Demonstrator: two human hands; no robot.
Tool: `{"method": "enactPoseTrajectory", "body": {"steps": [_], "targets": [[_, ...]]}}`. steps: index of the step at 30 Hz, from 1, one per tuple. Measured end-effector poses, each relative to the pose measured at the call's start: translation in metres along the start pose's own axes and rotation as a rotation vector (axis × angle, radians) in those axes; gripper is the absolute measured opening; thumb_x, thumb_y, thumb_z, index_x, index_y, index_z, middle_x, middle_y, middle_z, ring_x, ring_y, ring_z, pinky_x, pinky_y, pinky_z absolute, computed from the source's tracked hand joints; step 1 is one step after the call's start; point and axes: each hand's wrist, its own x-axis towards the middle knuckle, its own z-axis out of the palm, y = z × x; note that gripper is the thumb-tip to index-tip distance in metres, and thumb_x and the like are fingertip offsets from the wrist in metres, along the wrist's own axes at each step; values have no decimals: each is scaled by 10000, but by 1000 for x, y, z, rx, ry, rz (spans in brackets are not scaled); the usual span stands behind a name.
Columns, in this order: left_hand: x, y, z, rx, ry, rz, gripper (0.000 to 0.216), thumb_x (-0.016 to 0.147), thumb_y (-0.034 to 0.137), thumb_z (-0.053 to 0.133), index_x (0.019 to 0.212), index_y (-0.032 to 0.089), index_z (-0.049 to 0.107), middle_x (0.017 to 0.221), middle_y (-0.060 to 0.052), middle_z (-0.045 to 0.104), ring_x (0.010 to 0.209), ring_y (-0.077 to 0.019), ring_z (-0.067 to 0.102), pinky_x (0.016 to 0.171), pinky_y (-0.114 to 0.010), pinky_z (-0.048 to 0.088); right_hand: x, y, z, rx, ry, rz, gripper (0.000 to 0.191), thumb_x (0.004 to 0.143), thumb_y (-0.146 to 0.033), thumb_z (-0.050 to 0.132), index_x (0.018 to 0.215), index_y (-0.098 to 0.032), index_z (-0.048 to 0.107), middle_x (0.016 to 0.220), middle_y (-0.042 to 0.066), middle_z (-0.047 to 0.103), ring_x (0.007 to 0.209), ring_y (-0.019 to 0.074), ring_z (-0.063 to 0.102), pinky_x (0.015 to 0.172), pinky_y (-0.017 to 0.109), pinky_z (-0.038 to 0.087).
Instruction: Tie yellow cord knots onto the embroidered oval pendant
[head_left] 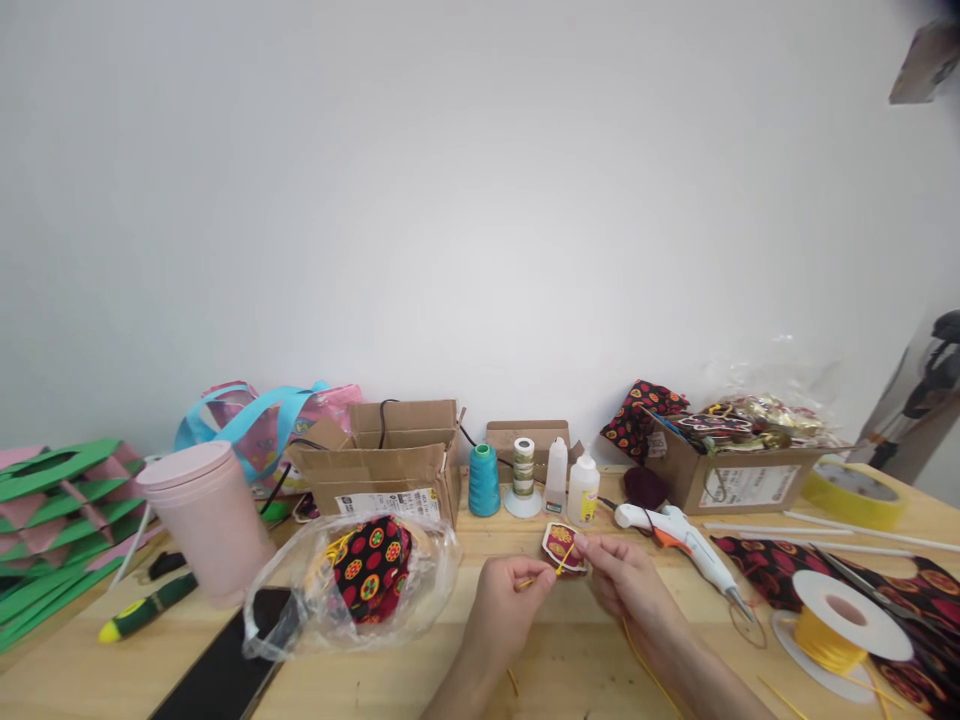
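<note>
I see my left hand [504, 598] pinched narrow on a short end of yellow cord [564, 560], while my right hand [624, 578] grips a small red patterned fabric ornament [562, 547] between thumb and fingertips; the two hands meet low at the near middle of the wooden table [570, 660]. The cord crosses the ornament's face and a longer length trails down past my right wrist. Just right of my hands lies a white glue gun [686, 545], and further right a white spool of yellow cord [840, 620] rests on patterned cloth. Behind the ornament stand two small white glue bottles [583, 490], a teal thread cone [484, 480] and a striped thread reel [523, 468]. To the left a clear plastic bag [360, 580] holds more patterned fabric, beside a pink cup [206, 520].
</note>
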Motion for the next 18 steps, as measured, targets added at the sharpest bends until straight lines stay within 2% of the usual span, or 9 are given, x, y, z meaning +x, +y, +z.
{"method": "enactPoseTrajectory", "body": {"steps": [5,9,11,15,18], "targets": [[0,-1,0,46,10,-17,272,649,321,514,647,96,667,481,1,555,443,-101,406,418,-195,279,2,7,-2,83,-28,-9,284,626,-405,591,564,-140,511,342,-127,192,335,21,66,329,189,34],[-1,-1,3,78,1,-8,285,660,326,497,643,95,664,429,24,495,398,-80,342,388,-192,223,4,8,-4,137,-14,15,261,617,-379,607,588,-137,515,353,-131,180,344,22,55,328,185,27],[-2,-2,4,70,12,-8,267,659,314,505,643,96,659,461,12,525,422,-91,384,405,-194,266,3,7,-4,166,-39,30,249,625,-367,602,592,-136,514,371,-130,169,351,23,51,325,177,26],[-4,-1,5,-4,21,37,224,672,293,511,659,110,640,607,-37,620,568,-143,508,537,-222,384,0,2,-3,270,-99,83,243,651,-387,552,645,-145,524,417,-123,157,352,25,56,316,160,33],[-4,1,5,-34,3,53,213,680,294,507,672,124,636,638,-40,636,610,-157,532,581,-236,403,-4,0,3,186,-153,93,216,679,-364,496,729,-158,539,382,-126,169,323,32,67,309,162,47]]}}
